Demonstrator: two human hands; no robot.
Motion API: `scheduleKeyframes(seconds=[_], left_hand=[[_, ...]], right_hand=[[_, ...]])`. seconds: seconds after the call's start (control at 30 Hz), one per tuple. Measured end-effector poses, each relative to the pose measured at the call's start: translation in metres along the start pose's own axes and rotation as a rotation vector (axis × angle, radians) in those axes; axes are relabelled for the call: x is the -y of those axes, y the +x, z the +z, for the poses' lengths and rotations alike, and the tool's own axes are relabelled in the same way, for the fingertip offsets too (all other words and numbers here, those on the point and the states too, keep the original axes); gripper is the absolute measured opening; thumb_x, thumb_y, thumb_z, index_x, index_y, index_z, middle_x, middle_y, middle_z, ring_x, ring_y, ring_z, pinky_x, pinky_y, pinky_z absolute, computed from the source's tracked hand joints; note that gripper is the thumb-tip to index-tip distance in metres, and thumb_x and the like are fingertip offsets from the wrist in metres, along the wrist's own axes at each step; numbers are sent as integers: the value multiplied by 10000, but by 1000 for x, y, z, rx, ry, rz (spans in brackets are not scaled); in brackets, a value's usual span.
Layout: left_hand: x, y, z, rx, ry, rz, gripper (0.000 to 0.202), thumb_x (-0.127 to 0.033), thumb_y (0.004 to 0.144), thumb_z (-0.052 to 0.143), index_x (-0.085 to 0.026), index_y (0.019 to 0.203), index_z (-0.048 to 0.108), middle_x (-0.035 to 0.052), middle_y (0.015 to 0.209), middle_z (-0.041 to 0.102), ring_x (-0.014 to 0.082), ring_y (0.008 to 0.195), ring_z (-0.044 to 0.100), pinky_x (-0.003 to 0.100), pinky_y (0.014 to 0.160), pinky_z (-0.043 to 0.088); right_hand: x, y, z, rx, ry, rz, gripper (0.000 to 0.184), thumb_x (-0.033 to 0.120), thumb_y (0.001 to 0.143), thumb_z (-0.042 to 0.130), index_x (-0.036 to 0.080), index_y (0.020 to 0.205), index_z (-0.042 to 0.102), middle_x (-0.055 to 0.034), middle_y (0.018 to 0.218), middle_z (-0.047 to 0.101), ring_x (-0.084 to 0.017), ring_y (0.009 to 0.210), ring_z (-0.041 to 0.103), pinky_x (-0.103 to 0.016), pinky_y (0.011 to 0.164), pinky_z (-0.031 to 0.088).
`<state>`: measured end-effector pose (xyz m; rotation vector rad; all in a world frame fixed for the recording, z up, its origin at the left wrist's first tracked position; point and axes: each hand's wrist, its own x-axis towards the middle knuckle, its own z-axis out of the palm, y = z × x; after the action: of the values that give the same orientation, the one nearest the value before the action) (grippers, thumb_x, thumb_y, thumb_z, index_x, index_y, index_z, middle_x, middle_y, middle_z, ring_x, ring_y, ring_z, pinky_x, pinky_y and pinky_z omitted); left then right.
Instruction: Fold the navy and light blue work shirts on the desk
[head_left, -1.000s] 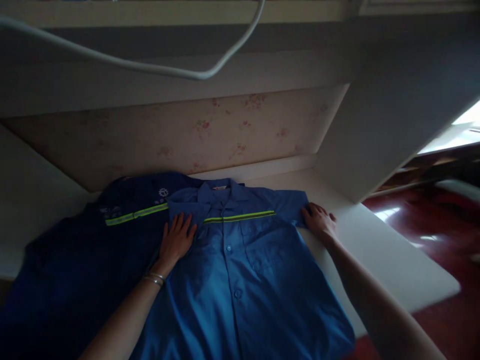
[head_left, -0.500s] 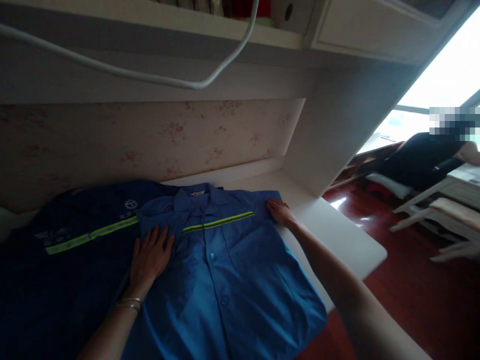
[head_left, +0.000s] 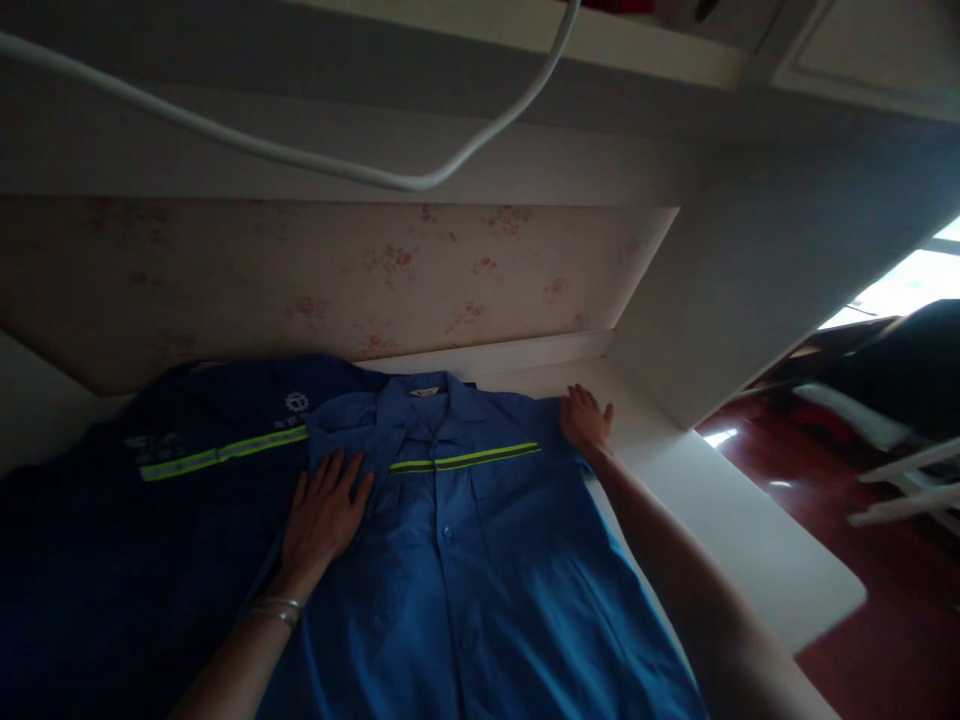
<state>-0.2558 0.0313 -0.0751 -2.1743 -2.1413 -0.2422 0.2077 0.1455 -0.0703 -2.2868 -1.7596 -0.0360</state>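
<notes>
A blue button-up work shirt [head_left: 517, 560] lies front side up, its collar toward the wall and a yellow-green reflective stripe across the chest. My left hand [head_left: 324, 515] rests flat on the sleeve at the left, fingers stretched out. At the other sleeve's end, my right hand [head_left: 586, 418] lies with its fingers extended, partly over the cloth edge. Beneath and to the left spreads a darker navy work jacket [head_left: 187, 540] with a similar stripe and a white gear logo. The shirt's lower end runs out of view.
The white desk [head_left: 750, 560] ends at a rounded corner on the right. Overhead, a white cable [head_left: 405, 182] hangs below a shelf [head_left: 480, 25]. A side panel [head_left: 750, 260] closes the back right. Beyond are a red floor [head_left: 885, 640] and a dark-clothed person [head_left: 915, 350].
The view has turned left, so everything sits further right. My right hand's fingers now point more toward the wall at the sleeve end. My left hand stays on the left sleeve.
</notes>
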Motion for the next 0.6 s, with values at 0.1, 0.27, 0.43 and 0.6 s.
scheduleKeyframes(seconds=[0.1, 0.27, 0.43, 0.6], left_hand=[[0, 0, 0, -15, -20, -6, 643, -547, 964, 274, -219, 1489, 446, 117, 1581, 374, 315, 1452, 343, 542, 1206, 180], [2, 0, 1, 4, -49, -18, 633, -551, 959, 309, -226, 1481, 460, 114, 1576, 379, 317, 1457, 334, 537, 1207, 175], [2, 1, -1, 4, -6, -14, 633, -554, 958, 289, -242, 1482, 459, 93, 1579, 377, 302, 1453, 345, 517, 1201, 205], [-1, 2, -4, 3, 17, -12, 627, -554, 955, 301, -235, 1460, 491, 101, 1561, 413, 308, 1431, 379, 531, 1179, 250]], right_hand=[[32, -1, 12, 190, 13, -379, 567, 439, 1030, 162, 270, 1535, 357, -24, 1629, 284, -226, 1486, 251, -502, 1211, 157], [16, 7, 22, 296, -65, -287, 557, 444, 1032, 152, 320, 1550, 311, -7, 1640, 253, -249, 1503, 204, -599, 1189, 113], [-43, 22, 8, 158, -22, 69, 552, 449, 1006, 218, 268, 1470, 457, -100, 1561, 408, -313, 1419, 359, -672, 1110, 241], [-74, 38, -14, 155, 29, 52, 353, 369, 879, 513, 177, 1089, 722, -150, 1287, 637, -286, 1207, 566, -420, 1015, 443]])
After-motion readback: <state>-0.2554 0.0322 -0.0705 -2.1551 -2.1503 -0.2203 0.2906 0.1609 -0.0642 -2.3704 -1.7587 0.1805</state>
